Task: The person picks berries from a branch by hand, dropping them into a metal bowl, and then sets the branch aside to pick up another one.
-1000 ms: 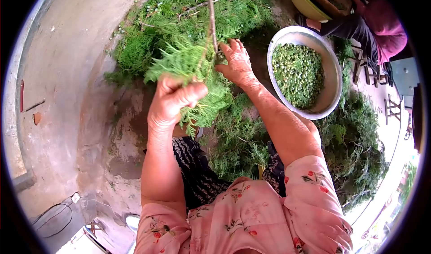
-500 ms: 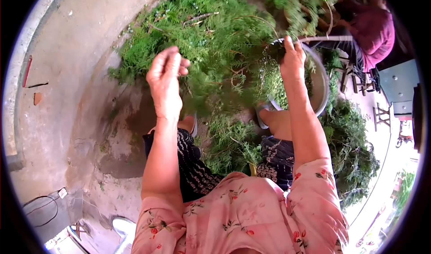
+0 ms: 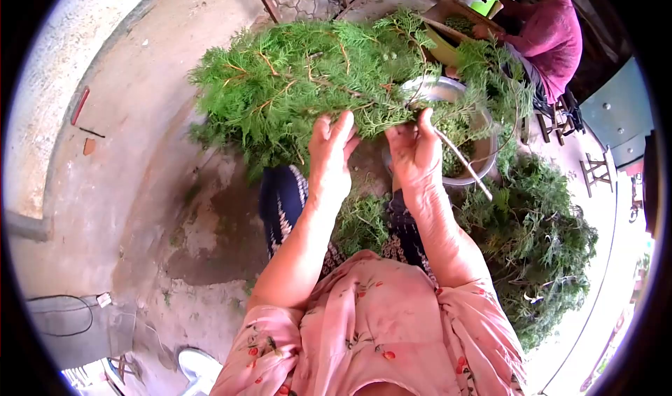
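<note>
2 hands [image 3: 329, 168] [image 3: 416, 161], fingers [image 3: 337, 131] touching branch [image 3: 301, 81], near edge

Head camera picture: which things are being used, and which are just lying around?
Being used: left hand, right hand, leafy branch, metal bowl, greenery pile.
Lying around: red stick, brick shard, wooden stool.

One metal bowl [image 3: 437, 82]. Over it one leafy branch [image 3: 301, 88]; beside it two hands, left hand [image 3: 330, 159] and right hand [image 3: 415, 154]; beyond it one seated person [image 3: 553, 35].
</note>
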### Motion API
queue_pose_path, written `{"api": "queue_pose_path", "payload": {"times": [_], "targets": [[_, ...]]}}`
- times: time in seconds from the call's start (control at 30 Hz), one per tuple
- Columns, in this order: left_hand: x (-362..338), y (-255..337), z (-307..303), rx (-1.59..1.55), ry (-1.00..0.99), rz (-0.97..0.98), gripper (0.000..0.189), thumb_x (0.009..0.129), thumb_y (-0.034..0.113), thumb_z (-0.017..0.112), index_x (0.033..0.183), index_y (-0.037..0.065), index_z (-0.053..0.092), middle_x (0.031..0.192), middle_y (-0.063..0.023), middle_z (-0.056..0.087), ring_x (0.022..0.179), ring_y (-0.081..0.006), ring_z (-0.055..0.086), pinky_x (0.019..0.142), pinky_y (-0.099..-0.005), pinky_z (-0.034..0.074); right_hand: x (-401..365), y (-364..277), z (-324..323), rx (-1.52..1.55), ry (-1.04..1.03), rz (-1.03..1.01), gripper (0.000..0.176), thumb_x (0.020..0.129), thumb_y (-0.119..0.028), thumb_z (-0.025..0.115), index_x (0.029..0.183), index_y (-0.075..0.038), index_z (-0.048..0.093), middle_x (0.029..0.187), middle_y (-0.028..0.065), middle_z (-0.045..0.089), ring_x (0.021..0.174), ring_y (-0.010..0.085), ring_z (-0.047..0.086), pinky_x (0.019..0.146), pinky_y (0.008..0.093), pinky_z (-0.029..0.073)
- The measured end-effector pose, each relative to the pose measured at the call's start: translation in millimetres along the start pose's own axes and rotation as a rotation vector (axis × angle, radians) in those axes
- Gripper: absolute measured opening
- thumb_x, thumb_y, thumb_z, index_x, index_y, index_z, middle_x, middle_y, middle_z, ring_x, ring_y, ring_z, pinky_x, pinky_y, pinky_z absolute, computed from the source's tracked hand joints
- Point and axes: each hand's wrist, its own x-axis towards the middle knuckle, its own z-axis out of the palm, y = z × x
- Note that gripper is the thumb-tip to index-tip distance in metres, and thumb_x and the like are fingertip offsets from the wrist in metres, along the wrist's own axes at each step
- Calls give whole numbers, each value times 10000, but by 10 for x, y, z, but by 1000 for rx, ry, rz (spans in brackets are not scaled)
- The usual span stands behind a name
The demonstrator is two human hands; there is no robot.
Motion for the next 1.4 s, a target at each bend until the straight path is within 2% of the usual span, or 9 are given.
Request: {"api": "queue_pose_path", "payload": {"times": [0.3,0.37,0.4,0.5,0.53,0.7,0.83,0.97,1.4], "targets": [[-115,-97,-65,-301,94,-90,278,728,-23,627,996,-7,551,920,-88,597,806,-185,581,749,-303,490,-729,181,-409,-171,-68,182,242,893,-252,477,1039,-59,464,965,75,512,893,210,515,793,386,473],[-207,-92,-65,-240,148,-92,289,715,-58,612,995,-6,560,926,-89,595,792,-189,584,723,-308,502,-896,172,-419,-262,151,214,257,896,-243,472,1059,-45,464,1015,103,516,947,229,513,824,404,461],[-246,-75,-54,-279,156,-76,338,656,-122,634,961,2,560,890,-76,601,763,-173,581,697,-281,504,-1036,50,-401,-392,31,510,297,892,-232,480,1096,-19,446,1093,158,500,1001,239,508,862,418,437],[-336,-41,-94,-268,122,-41,362,654,-134,618,988,-4,564,919,-85,602,769,-177,590,695,-277,507,-1333,-204,-277,-828,-168,757,242,876,-179,506,965,44,533,807,150,615,649,200,613,579,320,517],[-412,12,-75,-275,103,-50,369,657,-132,613,999,-5,563,932,-90,602,776,-179,593,695,-284,510,-1435,-244,-128,-947,-227,574,200,863,-151,525,897,40,572,698,121,611,523,187,591,457,276,491],[-615,-28,-56,-209,46,35,366,716,-103,558,1060,21,538,991,-95,591,856,-204,582,753,-332,502,-800,-418,176,-1574,-601,-915,187,782,-59,604,955,0,565,764,80,611,650,145,567,618,238,457],[-701,-105,-10,-147,61,0,382,719,-97,567,1076,33,531,1011,-86,587,878,-198,576,761,-340,498,-509,-472,211,-1839,-563,-917,315,735,-84,649,1027,-43,539,808,110,604,706,174,572,645,281,450],[-725,-136,76,-142,93,-114,404,698,-98,621,1055,64,522,975,-70,595,840,-164,577,706,-280,495,-469,-507,172,-1893,-509,-522,500,688,-187,715,1105,-60,470,791,112,600,702,192,565,647,301,448],[-704,-239,139,-19,32,-218,296,694,-127,600,959,-12,533,869,-104,610,681,-186,602,581,-264,504,-314,-442,-216,-1729,-392,-713,147,737,-57,634,866,-27,570,717,109,606,634,226,597,575,310,472]]}}
